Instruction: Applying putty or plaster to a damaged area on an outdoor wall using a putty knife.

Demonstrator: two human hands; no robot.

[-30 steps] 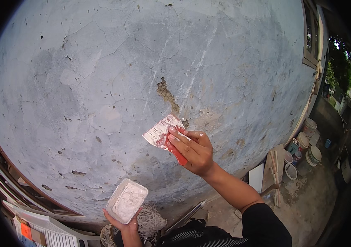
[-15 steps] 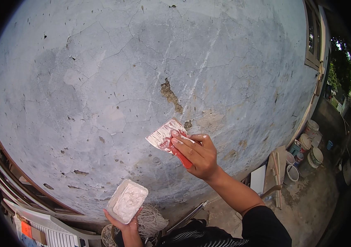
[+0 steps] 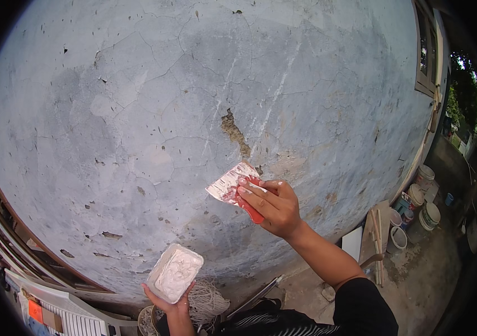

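My right hand (image 3: 276, 208) grips a putty knife (image 3: 229, 183) with a red handle, two fingers laid along its wide blade. White putty coats the blade, and its edge is at the cracked blue-grey wall (image 3: 154, 89); whether it touches I cannot tell. Just above the blade a chipped hole (image 3: 235, 133) bares rough brown plaster, and faint white streaks run up from it. Low on the left, my left hand (image 3: 170, 302) supports a white rectangular tub (image 3: 159, 273) from below. Pale, creamy putty (image 3: 177, 274) fills the tub. Specks of putty stick to my right fingers.
Several buckets (image 3: 430, 215) stand along the wall's foot at right, near thin wooden sticks (image 3: 377, 246) and a white panel (image 3: 352, 245). A tangle of pale string (image 3: 207, 302) lies below the tub. A white slatted object (image 3: 76, 313) is at lower left.
My right hand and the putty knife have shifted slightly right in the picture. The left hand still holds the tub in nearly the same place.
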